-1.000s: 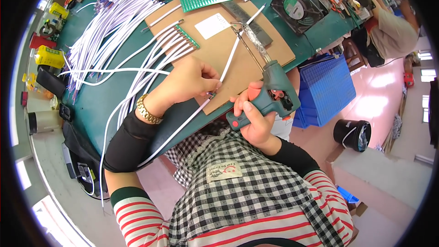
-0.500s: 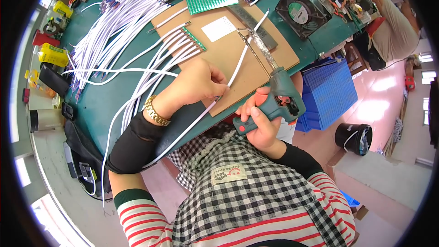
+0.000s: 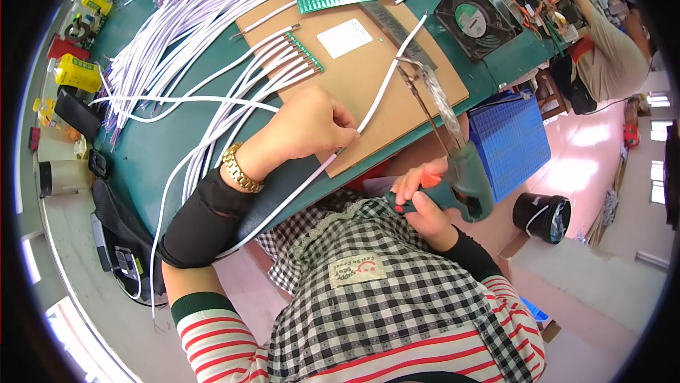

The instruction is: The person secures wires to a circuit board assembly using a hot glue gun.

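While the left hand [image 3: 312, 122] pinches a white cable [image 3: 377, 98] at the near edge of the cardboard sheet [image 3: 354, 85] on the counter [image 3: 145, 184], the right hand [image 3: 431, 207] grips a pistol-shaped tool [image 3: 473, 188]; several cables appear joined to a green strip [image 3: 305, 52], the bundle [image 3: 170, 57] beyond apparently unattached.

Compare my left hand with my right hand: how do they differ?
Hold: the left hand pinches a white cable at its fingertips; the right hand grips a green pistol-shaped tool by its handle.
Place: the left hand is over the table; the right hand appears off its near edge.
Wrist: the left has a gold band; the right shows none.
Shared: black sleeves on both forearms.
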`<action>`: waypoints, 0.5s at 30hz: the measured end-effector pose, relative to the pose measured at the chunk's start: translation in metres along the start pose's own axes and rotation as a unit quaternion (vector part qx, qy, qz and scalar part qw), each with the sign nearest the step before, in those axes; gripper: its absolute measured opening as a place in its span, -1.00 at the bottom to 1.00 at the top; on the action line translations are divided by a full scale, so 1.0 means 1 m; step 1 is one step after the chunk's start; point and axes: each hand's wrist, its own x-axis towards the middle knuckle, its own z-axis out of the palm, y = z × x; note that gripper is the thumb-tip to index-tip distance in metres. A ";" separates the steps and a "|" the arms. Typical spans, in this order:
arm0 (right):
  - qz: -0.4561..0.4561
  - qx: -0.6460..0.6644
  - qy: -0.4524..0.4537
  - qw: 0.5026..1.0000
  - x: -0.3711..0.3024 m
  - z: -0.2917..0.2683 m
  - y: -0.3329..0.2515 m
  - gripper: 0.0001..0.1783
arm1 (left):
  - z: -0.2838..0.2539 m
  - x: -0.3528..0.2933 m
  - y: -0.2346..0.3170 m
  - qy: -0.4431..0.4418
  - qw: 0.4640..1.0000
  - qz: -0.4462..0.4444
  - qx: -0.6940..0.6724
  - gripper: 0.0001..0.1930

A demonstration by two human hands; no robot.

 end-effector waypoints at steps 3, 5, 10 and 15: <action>-0.036 -0.111 -0.033 0.993 -0.016 -0.014 -0.005 -0.54 | 0.000 -0.001 0.001 -0.006 1.000 -0.009 0.000 -0.81; -0.051 -0.120 -0.056 0.990 -0.022 -0.019 -0.008 -0.56 | -0.002 0.002 -0.002 -0.021 1.000 -0.015 0.003 -0.82; 0.046 -0.184 -0.079 0.979 -0.040 -0.024 -0.020 -0.61 | -0.006 0.005 -0.004 -0.029 0.999 -0.013 -0.013 -0.83; 0.208 -0.224 -0.039 0.951 -0.057 -0.031 -0.028 -0.83 | -0.007 0.007 0.000 -0.048 0.998 -0.033 0.012 -0.85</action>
